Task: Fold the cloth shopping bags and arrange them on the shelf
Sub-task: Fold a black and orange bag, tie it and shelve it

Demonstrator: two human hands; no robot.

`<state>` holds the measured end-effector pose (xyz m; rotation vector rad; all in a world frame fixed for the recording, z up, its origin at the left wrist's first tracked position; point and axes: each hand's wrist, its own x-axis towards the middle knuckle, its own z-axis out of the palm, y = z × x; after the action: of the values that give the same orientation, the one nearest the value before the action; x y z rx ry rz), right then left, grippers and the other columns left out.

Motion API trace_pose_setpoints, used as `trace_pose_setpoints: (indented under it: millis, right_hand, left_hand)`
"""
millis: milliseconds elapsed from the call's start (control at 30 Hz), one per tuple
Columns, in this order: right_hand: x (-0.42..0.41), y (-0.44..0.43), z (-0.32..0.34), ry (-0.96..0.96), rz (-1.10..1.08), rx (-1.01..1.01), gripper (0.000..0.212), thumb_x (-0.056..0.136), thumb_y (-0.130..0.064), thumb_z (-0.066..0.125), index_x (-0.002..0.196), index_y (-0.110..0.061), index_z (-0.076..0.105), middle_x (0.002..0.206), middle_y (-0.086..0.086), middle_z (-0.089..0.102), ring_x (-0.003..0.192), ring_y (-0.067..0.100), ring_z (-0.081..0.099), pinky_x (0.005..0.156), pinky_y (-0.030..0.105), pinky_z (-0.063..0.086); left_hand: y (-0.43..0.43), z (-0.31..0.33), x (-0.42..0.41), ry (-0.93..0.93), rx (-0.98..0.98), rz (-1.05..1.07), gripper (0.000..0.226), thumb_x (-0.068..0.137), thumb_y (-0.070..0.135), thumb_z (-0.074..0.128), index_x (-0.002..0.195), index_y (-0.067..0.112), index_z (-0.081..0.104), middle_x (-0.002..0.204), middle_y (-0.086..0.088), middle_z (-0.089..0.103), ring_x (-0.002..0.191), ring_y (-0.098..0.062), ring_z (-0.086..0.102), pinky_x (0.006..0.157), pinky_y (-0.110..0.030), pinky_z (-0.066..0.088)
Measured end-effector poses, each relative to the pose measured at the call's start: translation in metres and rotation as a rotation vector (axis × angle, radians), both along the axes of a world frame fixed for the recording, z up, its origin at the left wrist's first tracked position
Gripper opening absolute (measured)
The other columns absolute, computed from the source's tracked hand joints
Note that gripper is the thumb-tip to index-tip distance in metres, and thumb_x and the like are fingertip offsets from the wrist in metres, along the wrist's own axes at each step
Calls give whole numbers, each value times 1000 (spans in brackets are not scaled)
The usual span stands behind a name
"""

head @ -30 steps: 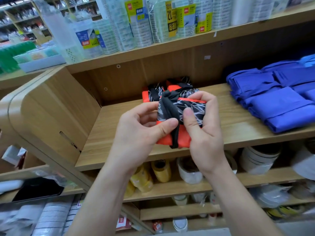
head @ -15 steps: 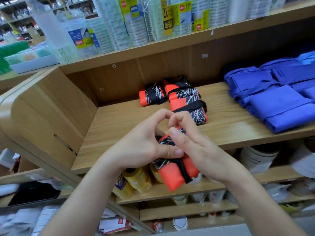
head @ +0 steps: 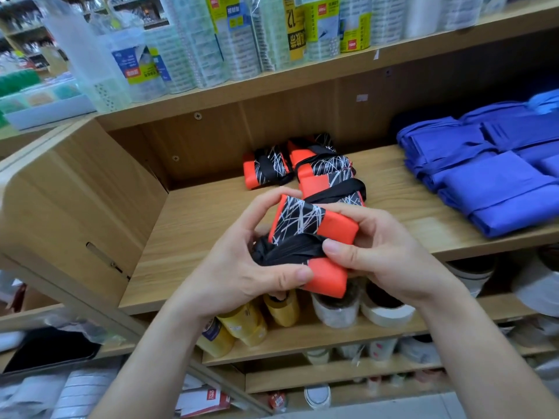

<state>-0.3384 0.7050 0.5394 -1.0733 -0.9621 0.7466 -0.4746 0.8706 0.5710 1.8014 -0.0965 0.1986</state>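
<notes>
Orange-and-black folded bag (head: 332, 225) is pinched between your left hand (head: 242, 267) and right hand (head: 390, 258), above the shelf's (head: 187, 237) front edge. If your thumbs slacken on the black strap (head: 290, 252), its wrap may loosen and the bundle could spring open before shelving.

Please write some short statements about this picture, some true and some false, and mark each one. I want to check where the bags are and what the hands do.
1. The left hand and right hand together grip one orange and black bag. True.
2. The blue bags lie left of the other folded bags. False: they lie to the right.
3. Several folded bags lie on the shelf. True.
4. The board above that shelf is bare. False: wrapped packages stand on it.
</notes>
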Motion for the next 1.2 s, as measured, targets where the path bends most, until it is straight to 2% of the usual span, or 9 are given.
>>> trace_pose_setpoints:
  millis: [167,267,367,467,567,667,800,1033,1200]
  right_hand:
    - [5,5,-2,139,62,78,60,71,-31,83,126,-22,65,119,10,68,107,26,66,84,44,58]
    - [6,7,4,52,7,89,64,78,-24,72,138,-22,52,129,12,62,104,27,65,85,48,55]
    - [7,8,9,-25,-40,64,46,84,-13,66,128,-16,56,115,10,65,93,23,66,76,36,57]
    - [6,8,8,-65,-58,9,36,84,-11,64,118,-21,62,102,10,66,90,26,66,78,52,56]
    - [-1,10,6,-181,-113,13,38,86,-16,63,121,-30,60,103,12,67,89,33,67,81,59,55]
    - [-8,12,1,-472,-296,41,43,94,-26,57,135,-33,49,109,-3,63,95,23,64,83,42,55]
    - [-10,17,-5,-698,-577,166,35,99,-19,48,132,-9,56,103,-13,58,92,1,56,82,15,41]
    - [-18,21,-23,-653,-782,260,25,100,-9,45,107,-6,68,94,0,67,87,4,62,78,15,44]
    - [-17,16,-17,-285,-380,102,28,100,-27,46,124,-28,61,109,-16,64,101,6,61,84,17,47]
  left_hand:
    - [-3,-10,5,-67,-169,115,59,78,26,79,129,30,52,102,-11,70,43,-18,56,36,-20,45]
    - [-8,-16,9,-59,-270,236,40,79,31,69,117,25,59,83,-3,67,31,-12,44,32,-16,37]
    - [-7,-11,9,-34,-201,275,50,80,38,68,127,36,51,95,1,69,48,-20,61,40,-25,47]
    - [-7,-5,12,-15,-111,322,44,87,53,58,130,45,51,105,9,70,88,-23,72,64,-35,59]
    - [-12,-2,17,39,-144,445,34,94,55,51,110,30,67,102,-3,73,93,-29,71,77,-53,59]
    - [-17,-1,24,77,-354,503,23,92,41,58,89,24,73,93,-8,74,83,-24,71,72,-39,58]
    - [-21,-2,32,76,-442,551,17,87,27,55,85,31,72,85,-2,71,73,-19,67,65,-37,54]
    - [-31,-7,32,59,-368,591,27,90,14,50,84,26,73,77,1,70,63,-15,64,52,-34,53]
    - [-16,-4,25,61,-289,528,16,95,24,54,90,28,68,77,2,67,58,-12,62,41,-24,45]
